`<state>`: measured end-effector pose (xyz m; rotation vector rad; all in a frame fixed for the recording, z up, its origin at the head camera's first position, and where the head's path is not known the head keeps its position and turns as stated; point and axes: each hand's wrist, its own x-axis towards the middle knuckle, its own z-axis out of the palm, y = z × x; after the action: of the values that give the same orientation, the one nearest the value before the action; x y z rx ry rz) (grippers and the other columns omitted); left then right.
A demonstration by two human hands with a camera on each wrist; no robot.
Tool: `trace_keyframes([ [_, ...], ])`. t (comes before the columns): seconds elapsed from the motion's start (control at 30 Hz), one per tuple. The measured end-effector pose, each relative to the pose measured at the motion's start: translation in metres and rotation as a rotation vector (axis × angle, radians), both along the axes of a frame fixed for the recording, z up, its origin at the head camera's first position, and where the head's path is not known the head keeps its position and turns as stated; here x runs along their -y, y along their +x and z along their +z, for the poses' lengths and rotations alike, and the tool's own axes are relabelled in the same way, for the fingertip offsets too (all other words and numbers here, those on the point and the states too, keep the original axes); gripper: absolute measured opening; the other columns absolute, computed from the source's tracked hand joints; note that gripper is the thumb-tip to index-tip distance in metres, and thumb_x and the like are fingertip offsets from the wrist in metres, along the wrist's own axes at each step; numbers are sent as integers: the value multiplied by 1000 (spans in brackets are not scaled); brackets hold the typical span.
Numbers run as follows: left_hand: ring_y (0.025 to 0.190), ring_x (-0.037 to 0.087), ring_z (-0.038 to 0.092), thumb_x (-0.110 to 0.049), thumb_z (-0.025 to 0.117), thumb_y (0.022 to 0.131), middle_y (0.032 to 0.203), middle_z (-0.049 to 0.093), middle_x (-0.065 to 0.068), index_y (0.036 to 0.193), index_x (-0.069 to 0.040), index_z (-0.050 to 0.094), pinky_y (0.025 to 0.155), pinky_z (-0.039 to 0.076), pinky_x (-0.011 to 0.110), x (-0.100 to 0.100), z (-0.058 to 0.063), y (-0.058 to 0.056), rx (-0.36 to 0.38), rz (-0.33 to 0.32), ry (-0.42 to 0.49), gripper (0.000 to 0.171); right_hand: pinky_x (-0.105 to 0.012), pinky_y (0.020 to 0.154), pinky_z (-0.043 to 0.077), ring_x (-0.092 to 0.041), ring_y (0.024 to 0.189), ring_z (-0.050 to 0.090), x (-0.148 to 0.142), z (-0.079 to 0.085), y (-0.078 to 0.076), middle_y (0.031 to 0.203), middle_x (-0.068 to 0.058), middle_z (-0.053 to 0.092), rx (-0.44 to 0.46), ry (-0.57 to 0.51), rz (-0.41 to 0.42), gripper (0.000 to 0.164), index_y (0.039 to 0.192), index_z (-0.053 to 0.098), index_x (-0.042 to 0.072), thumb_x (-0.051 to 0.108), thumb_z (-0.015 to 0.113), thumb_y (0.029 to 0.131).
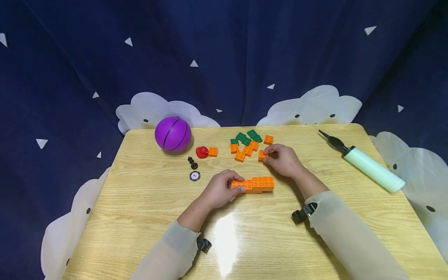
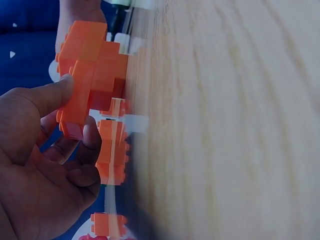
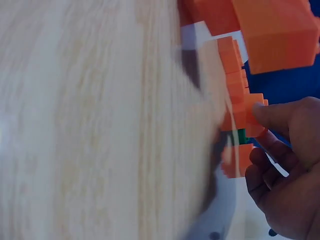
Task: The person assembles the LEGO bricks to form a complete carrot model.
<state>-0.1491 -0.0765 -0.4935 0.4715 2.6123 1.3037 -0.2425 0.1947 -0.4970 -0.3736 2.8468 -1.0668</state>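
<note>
My left hand [image 1: 219, 189] grips one end of a joined row of orange toy bricks [image 1: 258, 184], thumb on the near side and fingers on the far side. In the left wrist view the joined bricks [image 2: 95, 65] show stepped layers. Beyond the row, my right hand [image 1: 282, 160] pinches a single orange brick [image 1: 262, 155] between thumb and fingers; the right wrist view shows the thumb against that brick [image 3: 255, 114]. Several loose orange bricks [image 1: 247, 150] lie to its left, and several green bricks [image 1: 241, 136] sit behind them. Another orange brick [image 1: 268, 139] is just beyond the right hand.
A purple ball [image 1: 173, 134] stands at the back left. Near it are a red cap-shaped piece [image 1: 201, 152] beside an orange brick [image 1: 212, 152], a black chess-like piece [image 1: 193, 163] and a round chip [image 1: 195, 176]. A hand pump [image 1: 372, 168] lies at the right.
</note>
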Motion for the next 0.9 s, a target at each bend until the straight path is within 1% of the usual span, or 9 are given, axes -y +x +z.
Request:
trace_keyframes([
  [0.2, 70, 14, 53, -31, 81, 93, 89, 61, -7, 113, -23, 75, 64, 45, 28, 0, -1, 0, -6, -2, -3, 22, -48, 89, 55, -32, 106, 65, 3, 9, 9, 118, -10, 70, 17, -18, 18, 17, 111, 71, 13, 17, 76, 95],
  [0.3, 70, 14, 53, -31, 81, 93, 88, 61, -7, 113, -24, 75, 63, 45, 28, 0, -1, 0, -2, -2, -5, 22, -48, 88, 54, -31, 107, 64, 5, 14, 13, 118, -9, 70, 18, -24, 27, 16, 110, 72, 14, 16, 76, 95],
  [0.37, 70, 15, 53, -31, 81, 93, 87, 60, -6, 113, -24, 75, 63, 45, 28, 0, 0, 0, 3, 0, -9, 22, -46, 84, 55, -31, 103, 65, 7, 17, 16, 117, -9, 70, 16, -30, 34, 15, 109, 72, 15, 16, 77, 95],
  [0.47, 69, 15, 53, -32, 81, 93, 86, 60, -5, 113, -24, 75, 63, 46, 29, 1, 1, 0, 10, -1, -9, 23, -44, 80, 54, -30, 100, 64, 9, 21, 20, 117, -7, 70, 0, -29, 44, 15, 108, 71, 17, 18, 77, 94],
  [0.53, 69, 15, 53, -32, 81, 93, 86, 60, -5, 113, -23, 75, 63, 46, 29, 1, 1, 0, 11, -4, -7, 23, -41, 76, 54, -29, 95, 64, 11, 24, 23, 117, -6, 70, -6, -29, 48, 15, 108, 71, 19, 19, 78, 94],
  [0.6, 69, 15, 53, -32, 81, 93, 86, 60, -5, 113, -23, 75, 63, 46, 29, 1, 1, 0, 11, -5, -6, 23, -40, 74, 54, -27, 93, 64, 12, 27, 26, 117, -5, 70, -17, -31, 52, 15, 107, 71, 20, 20, 78, 93],
  [0.67, 69, 15, 54, -32, 81, 93, 86, 60, -5, 114, -23, 75, 63, 46, 29, 1, 1, -1, 11, -6, -6, 23, -39, 72, 53, -27, 87, 62, 13, 30, 29, 116, -5, 70, -27, -40, 62, 16, 108, 72, 20, 19, 77, 94],
  [0.8, 69, 15, 53, -32, 80, 93, 86, 60, -6, 113, -24, 75, 63, 46, 29, 1, 1, -1, 11, -8, -10, 23, -38, 70, 51, -24, 86, 59, 16, 35, 36, 114, -2, 70, -45, -56, 82, 15, 107, 72, 20, 17, 78, 93],
  [0.9, 70, 15, 53, -32, 80, 93, 86, 60, -6, 113, -24, 74, 63, 46, 29, 1, 1, 0, 9, -9, -12, 22, -37, 71, 50, -24, 89, 58, 19, 39, 40, 112, 0, 71, -58, -66, 105, 15, 105, 73, 20, 16, 79, 92],
])
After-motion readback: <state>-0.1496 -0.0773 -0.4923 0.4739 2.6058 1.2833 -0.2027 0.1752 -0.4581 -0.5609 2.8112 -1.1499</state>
